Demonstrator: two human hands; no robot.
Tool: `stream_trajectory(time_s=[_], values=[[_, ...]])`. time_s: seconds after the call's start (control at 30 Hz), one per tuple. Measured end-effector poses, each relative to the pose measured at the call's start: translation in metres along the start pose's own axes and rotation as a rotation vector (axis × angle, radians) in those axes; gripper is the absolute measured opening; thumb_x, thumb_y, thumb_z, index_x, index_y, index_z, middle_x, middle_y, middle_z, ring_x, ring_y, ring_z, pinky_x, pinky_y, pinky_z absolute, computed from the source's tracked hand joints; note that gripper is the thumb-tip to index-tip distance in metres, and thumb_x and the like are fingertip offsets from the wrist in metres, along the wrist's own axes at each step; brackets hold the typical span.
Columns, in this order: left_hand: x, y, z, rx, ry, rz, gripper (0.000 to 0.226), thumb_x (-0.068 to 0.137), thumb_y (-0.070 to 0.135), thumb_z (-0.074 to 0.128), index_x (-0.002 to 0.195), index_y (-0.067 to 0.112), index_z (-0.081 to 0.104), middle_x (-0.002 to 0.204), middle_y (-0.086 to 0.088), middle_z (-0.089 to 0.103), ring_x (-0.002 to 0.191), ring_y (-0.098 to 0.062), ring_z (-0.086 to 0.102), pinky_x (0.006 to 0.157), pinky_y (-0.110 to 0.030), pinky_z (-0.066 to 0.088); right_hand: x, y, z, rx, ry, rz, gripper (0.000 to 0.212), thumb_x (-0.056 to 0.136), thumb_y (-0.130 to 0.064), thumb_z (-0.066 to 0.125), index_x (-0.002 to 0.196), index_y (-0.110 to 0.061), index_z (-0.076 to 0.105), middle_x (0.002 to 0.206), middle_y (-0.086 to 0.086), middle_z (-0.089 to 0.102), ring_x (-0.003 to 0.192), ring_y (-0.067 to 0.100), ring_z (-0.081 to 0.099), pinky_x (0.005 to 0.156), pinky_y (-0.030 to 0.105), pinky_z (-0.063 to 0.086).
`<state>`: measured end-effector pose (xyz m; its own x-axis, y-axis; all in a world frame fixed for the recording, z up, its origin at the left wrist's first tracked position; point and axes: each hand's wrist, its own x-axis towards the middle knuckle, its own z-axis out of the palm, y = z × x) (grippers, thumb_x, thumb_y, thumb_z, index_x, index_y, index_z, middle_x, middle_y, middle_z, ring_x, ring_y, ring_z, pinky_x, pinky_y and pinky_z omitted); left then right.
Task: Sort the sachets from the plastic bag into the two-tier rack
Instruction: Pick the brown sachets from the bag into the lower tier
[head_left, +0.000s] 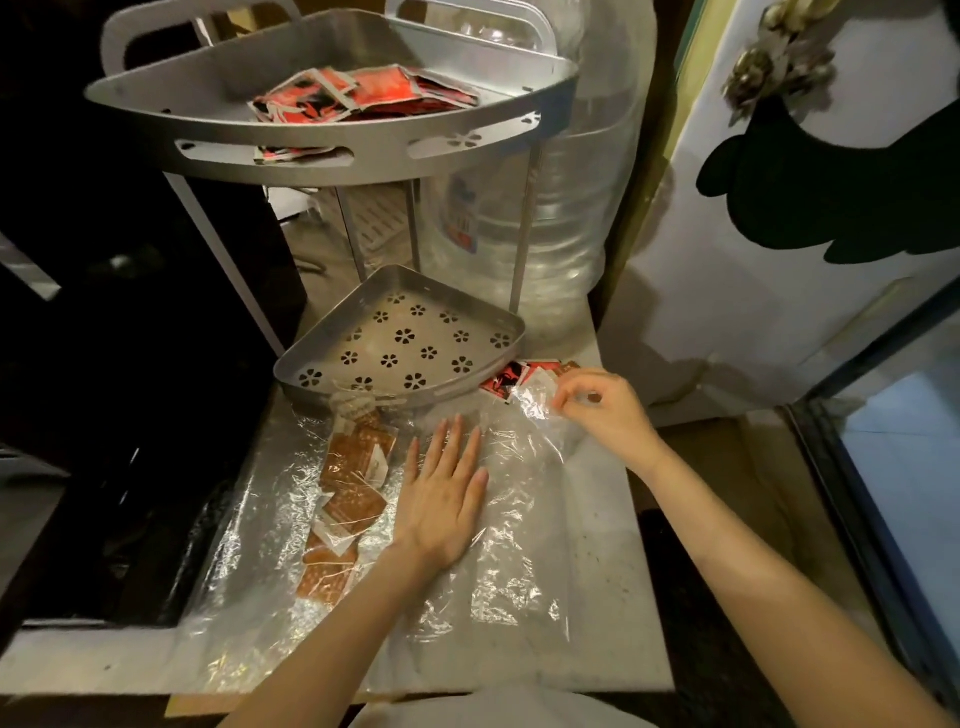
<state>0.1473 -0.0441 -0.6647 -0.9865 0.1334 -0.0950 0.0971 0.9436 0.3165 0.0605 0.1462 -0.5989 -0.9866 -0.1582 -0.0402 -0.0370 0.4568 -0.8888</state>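
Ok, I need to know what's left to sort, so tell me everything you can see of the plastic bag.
The plastic bag is clear, thin and crinkled, lying flat across the pale counter in front of the rack's lower tier. Brown sachets show through its left part, in a loose row. The left hand presses flat on its middle, fingers straight. The right hand pinches its far right corner, lifting it beside some red sachets on the counter.

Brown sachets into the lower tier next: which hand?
Probably left. The left hand lies flat on the plastic bag right beside the brown sachets; the right hand is pinching the bag's far corner.
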Motion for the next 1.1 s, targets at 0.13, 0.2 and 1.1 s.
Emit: stream_trajectory(time_s=[0.13, 0.2, 1.1], values=[[0.001, -0.002, 0.002, 0.027, -0.004, 0.008, 0.074, 0.074, 0.059, -0.026, 0.141, 0.030, -0.018, 0.151, 0.003, -0.024, 0.138, -0.016, -0.026, 0.111, -0.038, -0.020, -0.003, 0.007, -0.009, 0.095, 0.045, 0.077, 0.025, 0.074, 0.007, 0.063, 0.062, -0.015, 0.062, 0.094, -0.006, 0.058, 0.103, 0.011, 0.050, 0.086, 0.023, 0.036], [0.001, -0.002, 0.003, 0.029, 0.000, 0.005, 0.068, 0.080, 0.057, -0.016, 0.142, 0.029, -0.017, 0.151, 0.003, -0.024, 0.138, -0.016, -0.026, 0.110, -0.038, -0.021, -0.003, 0.012, -0.012, 0.151, 0.097, 0.130, 0.026, 0.075, 0.007, 0.063, 0.062, -0.016, 0.060, 0.102, 0.002, 0.057, 0.102, 0.013, 0.050, 0.085, 0.023, 0.038], [0.004, -0.003, 0.006, 0.093, -0.021, 0.007, 0.087, 0.065, 0.069, -0.029, 0.142, 0.029, -0.018, 0.149, 0.001, -0.027, 0.138, -0.017, -0.026, 0.108, -0.034, -0.023, 0.014, 0.030, -0.064, 0.234, -0.054, 0.458, 0.027, 0.086, -0.019, 0.060, 0.108, -0.001, 0.062, 0.103, 0.012, 0.066, 0.087, 0.020, 0.062, 0.077, 0.029, 0.050]])
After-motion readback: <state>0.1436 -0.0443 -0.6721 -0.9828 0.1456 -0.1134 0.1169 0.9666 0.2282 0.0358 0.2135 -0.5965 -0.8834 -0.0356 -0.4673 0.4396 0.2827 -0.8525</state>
